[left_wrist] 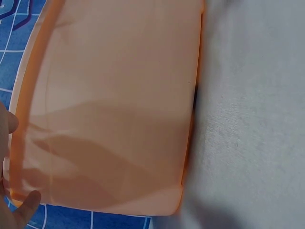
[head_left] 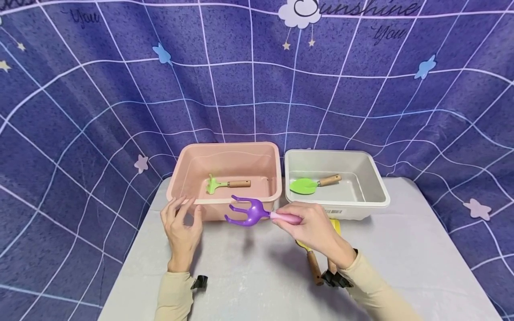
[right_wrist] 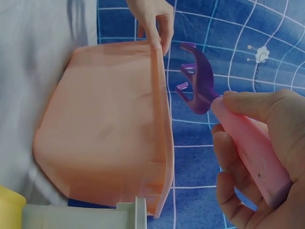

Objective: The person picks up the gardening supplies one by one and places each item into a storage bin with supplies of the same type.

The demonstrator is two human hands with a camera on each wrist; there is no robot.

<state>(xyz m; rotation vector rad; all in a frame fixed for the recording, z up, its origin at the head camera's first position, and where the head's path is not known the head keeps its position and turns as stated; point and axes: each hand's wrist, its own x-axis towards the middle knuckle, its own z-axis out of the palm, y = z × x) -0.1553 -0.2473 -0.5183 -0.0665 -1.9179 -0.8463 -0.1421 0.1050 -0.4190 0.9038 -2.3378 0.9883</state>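
Note:
My right hand (head_left: 311, 223) grips the pink handle of a purple three-pronged garden hand fork (head_left: 249, 213). In the head view its prongs point left and overlap the front wall of the pink plastic bin (head_left: 225, 211); in the right wrist view the fork (right_wrist: 202, 83) shows above the rim. My left hand (head_left: 182, 229) holds that bin's front rim near the left corner, fingers over the edge and thumb toward the front. Inside the pink bin lies a small green hand rake (head_left: 217, 183) with a wooden handle. A green trowel (head_left: 305, 186) lies in the light grey bin (head_left: 377, 187).
Yellow-headed tools with wooden handles (head_left: 314, 267) lie on the pale table (head_left: 241, 285), partly hidden beneath my right hand and wrist. Both bins stand side by side at the back. Behind them hangs a blue-purple gridded cloth (head_left: 237, 84).

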